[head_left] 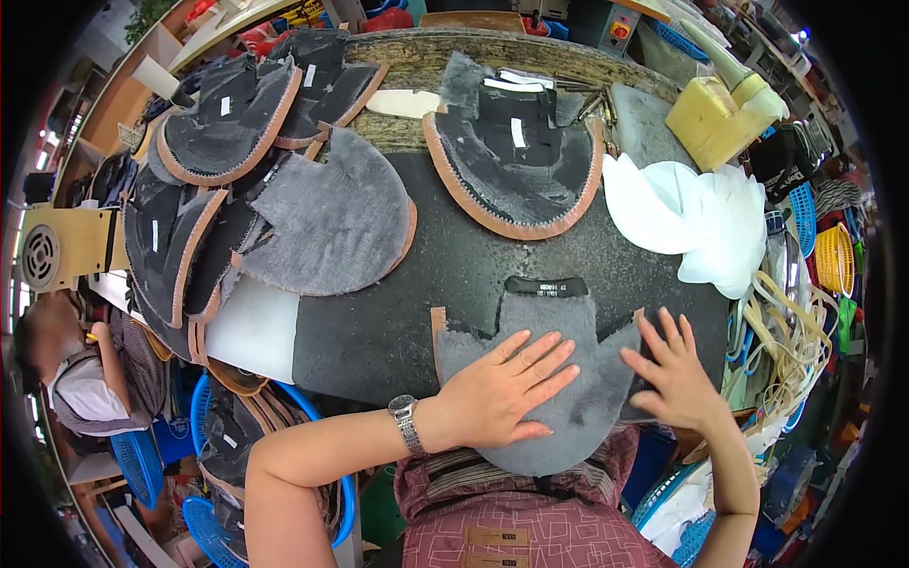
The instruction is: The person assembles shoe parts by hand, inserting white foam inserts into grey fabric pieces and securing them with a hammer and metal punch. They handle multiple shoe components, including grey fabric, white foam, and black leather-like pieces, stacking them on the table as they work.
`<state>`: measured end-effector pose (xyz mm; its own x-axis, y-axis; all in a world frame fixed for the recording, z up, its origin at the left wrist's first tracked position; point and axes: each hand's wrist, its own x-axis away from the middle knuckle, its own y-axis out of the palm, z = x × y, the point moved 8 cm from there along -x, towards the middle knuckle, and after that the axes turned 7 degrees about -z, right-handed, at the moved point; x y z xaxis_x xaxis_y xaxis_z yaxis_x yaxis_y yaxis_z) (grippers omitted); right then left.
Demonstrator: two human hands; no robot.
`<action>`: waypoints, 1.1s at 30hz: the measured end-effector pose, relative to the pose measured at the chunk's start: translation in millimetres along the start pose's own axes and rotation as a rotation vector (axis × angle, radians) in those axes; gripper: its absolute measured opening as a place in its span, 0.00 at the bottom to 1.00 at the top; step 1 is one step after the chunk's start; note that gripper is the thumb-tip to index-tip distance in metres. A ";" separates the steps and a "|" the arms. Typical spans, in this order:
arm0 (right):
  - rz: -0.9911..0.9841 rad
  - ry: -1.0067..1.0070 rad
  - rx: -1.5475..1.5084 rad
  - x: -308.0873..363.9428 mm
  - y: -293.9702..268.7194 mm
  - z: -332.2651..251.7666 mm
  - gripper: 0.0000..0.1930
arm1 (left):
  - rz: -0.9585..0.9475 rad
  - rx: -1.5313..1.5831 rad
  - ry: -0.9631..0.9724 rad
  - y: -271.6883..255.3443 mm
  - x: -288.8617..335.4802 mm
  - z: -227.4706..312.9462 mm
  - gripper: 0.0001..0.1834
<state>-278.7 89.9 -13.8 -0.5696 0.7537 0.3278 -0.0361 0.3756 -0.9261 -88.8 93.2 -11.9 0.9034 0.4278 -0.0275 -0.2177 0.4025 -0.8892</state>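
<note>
A grey plush shoe upper (568,426) lies fuzzy side up at the front edge of the black work surface. Its rounded end points toward me, and a dark tab with a label (546,286) tops its tongue. My left hand (502,390) rests flat on its middle, fingers apart, a metal watch (405,423) on the wrist. At the upper's right wing, my right hand (674,371) is spread open, fingertips by the edge. Beyond lies another shoe upper (516,180), dark side up, with a brown stitched rim and white strips.
Several stacked uppers (327,213) fill the left side. White shaped sheets (696,220), a yellow container (715,118) and slim tools (598,106) sit at the right. Beige straps (781,355) hang off the right edge. Blue baskets stand below; another person (80,364) is at far left.
</note>
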 end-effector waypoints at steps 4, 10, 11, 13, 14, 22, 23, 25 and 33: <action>0.346 -0.059 -0.373 -50.6 -64.5 -8.2 0.23 | 0.058 -0.016 -0.016 -4.2 -0.8 -0.3 0.37; 0.214 0.007 -0.558 -144.0 -50.7 -32.6 0.13 | 0.605 0.282 -0.270 -44.9 28.6 -40.6 0.22; 0.196 0.010 -0.695 -144.3 -51.8 -31.4 0.12 | 0.614 0.496 -0.392 -42.7 32.9 -56.9 0.20; 0.131 0.019 -0.959 -134.3 -46.2 -28.4 0.10 | 0.631 0.946 -0.641 -32.5 39.0 -78.8 0.17; 0.207 -0.052 -0.946 -130.0 -48.2 -28.6 0.09 | 0.509 0.982 -0.625 -30.8 31.4 -78.2 0.14; 0.101 0.016 -1.239 -115.6 -47.7 -33.9 0.10 | 0.397 1.403 -0.581 -26.3 18.1 -75.9 0.10; 0.093 0.004 -1.238 -115.4 -48.7 -34.3 0.10 | 0.404 1.451 -0.566 -25.7 17.3 -76.1 0.10; 0.075 -0.026 -1.237 -115.8 -51.6 -36.0 0.09 | 0.361 1.427 -0.551 -27.7 13.6 -76.5 0.10; 0.223 -0.110 -1.037 -107.2 -62.1 -44.3 0.07 | 0.486 0.563 -0.278 -71.9 6.7 -59.1 0.06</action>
<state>-179.0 9.7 16.8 -0.5500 0.8288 0.1033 0.7656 0.5497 -0.3342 -45.3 19.2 24.9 0.5501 0.8172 -0.1719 -0.7851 0.4359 -0.4401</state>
